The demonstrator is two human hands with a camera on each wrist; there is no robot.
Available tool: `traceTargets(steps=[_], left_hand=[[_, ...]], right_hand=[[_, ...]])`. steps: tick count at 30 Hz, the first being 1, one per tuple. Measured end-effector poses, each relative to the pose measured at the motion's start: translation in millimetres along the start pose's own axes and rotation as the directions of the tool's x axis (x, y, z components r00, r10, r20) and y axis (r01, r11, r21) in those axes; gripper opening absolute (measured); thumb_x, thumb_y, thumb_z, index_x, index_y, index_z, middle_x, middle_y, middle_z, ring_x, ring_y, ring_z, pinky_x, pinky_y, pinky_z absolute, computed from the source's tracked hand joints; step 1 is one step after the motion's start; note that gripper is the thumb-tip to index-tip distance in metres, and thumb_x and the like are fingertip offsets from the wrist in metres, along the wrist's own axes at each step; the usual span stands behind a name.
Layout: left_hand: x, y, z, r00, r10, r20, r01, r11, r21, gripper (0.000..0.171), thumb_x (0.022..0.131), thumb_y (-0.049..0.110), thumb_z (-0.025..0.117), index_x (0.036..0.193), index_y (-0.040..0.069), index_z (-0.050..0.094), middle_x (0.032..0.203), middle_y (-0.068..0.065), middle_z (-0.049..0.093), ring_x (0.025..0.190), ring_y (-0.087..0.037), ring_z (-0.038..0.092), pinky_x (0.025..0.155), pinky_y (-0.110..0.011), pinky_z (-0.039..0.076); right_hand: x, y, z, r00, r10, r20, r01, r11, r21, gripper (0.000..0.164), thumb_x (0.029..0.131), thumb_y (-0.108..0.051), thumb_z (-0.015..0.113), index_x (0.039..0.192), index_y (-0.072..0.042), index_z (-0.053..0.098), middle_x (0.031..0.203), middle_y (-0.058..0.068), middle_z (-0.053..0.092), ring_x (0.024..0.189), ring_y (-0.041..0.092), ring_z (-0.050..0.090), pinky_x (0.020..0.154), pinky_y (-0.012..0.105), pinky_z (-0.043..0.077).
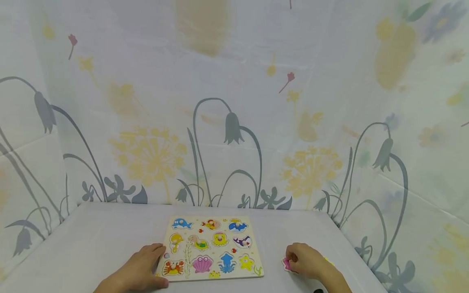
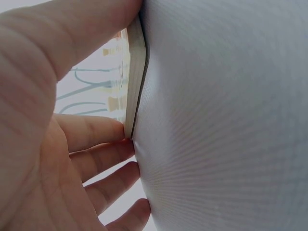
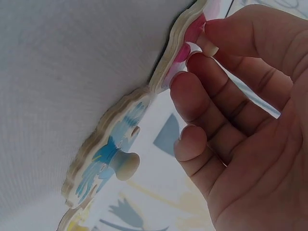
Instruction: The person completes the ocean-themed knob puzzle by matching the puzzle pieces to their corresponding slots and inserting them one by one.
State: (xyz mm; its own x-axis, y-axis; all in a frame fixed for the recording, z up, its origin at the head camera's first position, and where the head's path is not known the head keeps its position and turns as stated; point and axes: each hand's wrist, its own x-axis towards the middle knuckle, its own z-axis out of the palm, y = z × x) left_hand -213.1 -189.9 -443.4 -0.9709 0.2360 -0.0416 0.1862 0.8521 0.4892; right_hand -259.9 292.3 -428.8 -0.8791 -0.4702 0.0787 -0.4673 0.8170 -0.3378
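A wooden peg puzzle board (image 1: 183, 279) with sea animals lies flat on the table. Along its left edge and near-left corner rests my left hand (image 1: 141, 266); in the left wrist view, the thumb and index finger touch the board's side (image 2: 136, 72). Right of the board, my right hand (image 1: 305, 260) pinches the small knob of a pink puzzle piece (image 3: 182, 53) with thumb and fingertips. That piece sits low at the table surface, partly covered by the fingers. Close by lies a blue puzzle piece (image 3: 101, 161) with a round knob, hidden from the head view.
A yellow piece (image 1: 328, 261) shows partly behind the right wrist. Something small and black (image 1: 318, 291) appears at the bottom edge. Several knobbed pieces, including a crab (image 1: 173, 268), sit in the board. Flower-printed curtains (image 1: 234, 162) enclose the white table (image 1: 91, 232).
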Motion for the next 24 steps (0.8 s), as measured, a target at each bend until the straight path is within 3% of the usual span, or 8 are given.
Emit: traceTargets(steps=[24], left_hand=[[-0.7,0.8,-0.6,1.000,0.004,0.000,-0.004,1.000,0.006,0.095,0.058,0.052,0.086,0.129,-0.002,0.054,0.135,-0.020,0.048,0.125,-0.044,0.041,0.101,-0.064,0.031]], right_hand=[[10,-20,6,0.994,-0.090,-0.068,0.086,0.994,-0.067,0.015,0.073,-0.012,0.068,0.073,-0.024,0.058,0.065,-0.015,0.042,0.061,0.001,0.039,0.052,0.021,0.034]])
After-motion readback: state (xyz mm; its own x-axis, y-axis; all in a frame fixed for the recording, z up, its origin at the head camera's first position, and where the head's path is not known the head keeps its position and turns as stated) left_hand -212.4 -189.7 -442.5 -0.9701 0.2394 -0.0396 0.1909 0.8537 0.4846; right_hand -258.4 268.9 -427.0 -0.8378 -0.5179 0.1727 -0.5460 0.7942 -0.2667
